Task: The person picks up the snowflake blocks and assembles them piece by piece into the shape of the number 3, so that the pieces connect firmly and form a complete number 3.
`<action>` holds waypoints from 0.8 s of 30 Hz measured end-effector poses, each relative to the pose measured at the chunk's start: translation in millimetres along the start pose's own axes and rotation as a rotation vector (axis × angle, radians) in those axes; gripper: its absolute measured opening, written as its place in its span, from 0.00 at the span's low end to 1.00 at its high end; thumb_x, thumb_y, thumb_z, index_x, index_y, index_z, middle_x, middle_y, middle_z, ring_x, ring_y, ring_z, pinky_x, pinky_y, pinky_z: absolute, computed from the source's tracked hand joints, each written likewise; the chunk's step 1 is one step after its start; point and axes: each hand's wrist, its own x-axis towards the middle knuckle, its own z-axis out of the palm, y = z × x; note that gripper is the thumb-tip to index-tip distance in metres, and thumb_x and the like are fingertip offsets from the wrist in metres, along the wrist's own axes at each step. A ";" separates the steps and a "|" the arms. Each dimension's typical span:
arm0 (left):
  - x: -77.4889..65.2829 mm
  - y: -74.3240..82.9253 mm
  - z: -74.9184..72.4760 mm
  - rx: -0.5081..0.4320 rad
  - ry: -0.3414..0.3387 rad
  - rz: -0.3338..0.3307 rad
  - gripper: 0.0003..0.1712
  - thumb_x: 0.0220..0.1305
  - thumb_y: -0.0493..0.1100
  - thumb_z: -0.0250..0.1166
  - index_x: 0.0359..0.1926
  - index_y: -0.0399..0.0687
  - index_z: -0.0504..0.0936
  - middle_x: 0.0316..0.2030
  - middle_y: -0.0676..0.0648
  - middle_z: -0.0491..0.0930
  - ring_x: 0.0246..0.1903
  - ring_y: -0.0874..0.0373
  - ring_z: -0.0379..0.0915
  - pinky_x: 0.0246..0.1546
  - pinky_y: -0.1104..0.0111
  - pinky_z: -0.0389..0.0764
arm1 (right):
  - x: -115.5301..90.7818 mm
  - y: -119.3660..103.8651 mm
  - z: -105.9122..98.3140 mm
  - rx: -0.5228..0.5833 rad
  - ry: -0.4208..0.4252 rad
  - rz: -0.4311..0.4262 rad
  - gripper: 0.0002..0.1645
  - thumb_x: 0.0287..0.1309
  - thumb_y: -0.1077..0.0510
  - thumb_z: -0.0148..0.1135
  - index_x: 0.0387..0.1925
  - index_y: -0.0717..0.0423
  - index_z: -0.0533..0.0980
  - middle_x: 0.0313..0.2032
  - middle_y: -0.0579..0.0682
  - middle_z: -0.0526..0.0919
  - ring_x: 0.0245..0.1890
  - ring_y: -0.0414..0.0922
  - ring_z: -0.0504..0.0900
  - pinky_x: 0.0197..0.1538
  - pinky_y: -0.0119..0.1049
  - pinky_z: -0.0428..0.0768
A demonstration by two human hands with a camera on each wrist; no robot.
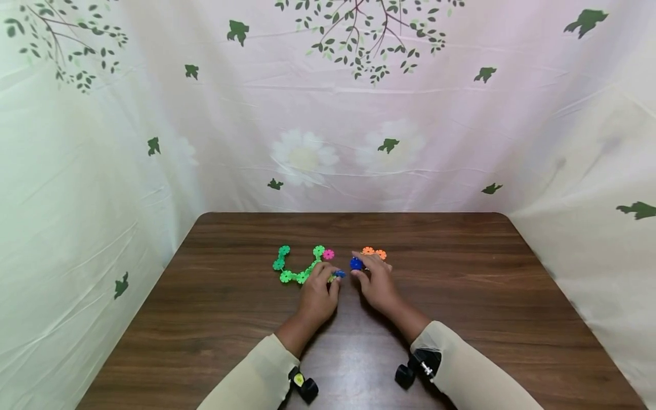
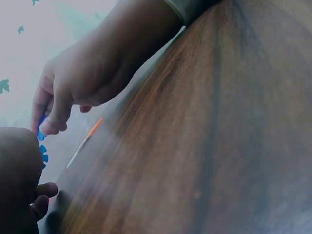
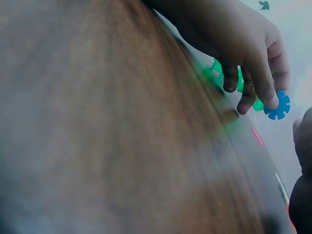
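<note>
My left hand (image 1: 316, 295) pinches a blue notched linking disc (image 3: 277, 106) between thumb and finger. A chain of green discs (image 1: 302, 277) curves from beside this hand to the left and away from me. Facing it, a short gap to the right, my right hand (image 1: 380, 287) holds a darker blue disc (image 1: 356, 263) at its fingertips. The left wrist view shows the right thumb and finger closed around that disc (image 2: 41, 130). The two blue discs are apart. The right hand's fingers partly hide orange discs (image 1: 368, 250) just beyond them.
A pink disc (image 1: 328, 254) lies beside the far green end of the chain. Teal discs (image 1: 279, 264) form the chain's left end. The brown wooden table (image 1: 461, 296) reaches back to a patterned cloth (image 1: 333, 114) hanging on three sides.
</note>
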 end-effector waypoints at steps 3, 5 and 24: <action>0.7 1.2 -1.9 -0.003 0.005 -0.008 0.08 0.70 0.36 0.72 0.47 0.50 0.88 0.48 0.48 0.83 0.46 0.52 0.87 0.46 0.57 0.89 | -1.1 -1.5 -1.3 0.050 -0.010 0.003 0.29 0.66 0.65 0.74 0.68 0.63 0.81 0.61 0.63 0.88 0.59 0.60 0.86 0.63 0.58 0.72; 1.5 4.0 -4.4 -0.017 0.006 -0.019 0.07 0.71 0.36 0.72 0.47 0.50 0.88 0.48 0.48 0.83 0.46 0.52 0.87 0.47 0.57 0.89 | -1.5 -1.6 -1.7 0.099 -0.015 0.001 0.29 0.66 0.66 0.74 0.67 0.64 0.81 0.60 0.64 0.88 0.58 0.60 0.87 0.66 0.57 0.79; 2.7 3.6 -4.3 -0.072 0.002 -0.047 0.05 0.72 0.37 0.71 0.47 0.48 0.88 0.48 0.47 0.84 0.47 0.52 0.86 0.48 0.55 0.89 | -3.0 -3.9 -5.2 0.263 -0.071 0.022 0.27 0.62 0.64 0.78 0.62 0.64 0.85 0.51 0.57 0.91 0.49 0.50 0.87 0.53 0.37 0.86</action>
